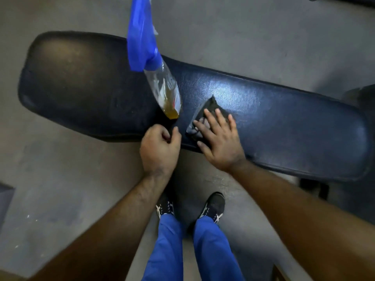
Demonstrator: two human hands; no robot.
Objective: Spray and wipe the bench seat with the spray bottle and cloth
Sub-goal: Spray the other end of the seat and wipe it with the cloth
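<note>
A long black padded bench seat runs across the view from upper left to right. The spray bottle stands on it left of centre, with a blue trigger head and a clear body holding a little amber liquid. My left hand is at the seat's near edge just below the bottle, fingers loosely curled, holding nothing and apart from the bottle. My right hand lies flat with straight fingers pressing a dark cloth onto the seat; most of the cloth is hidden under the palm.
Grey concrete floor surrounds the bench. My feet in black shoes and blue trousers stand close to the seat's near edge. A dark bench leg shows under the right end. A grey box corner sits at the left edge.
</note>
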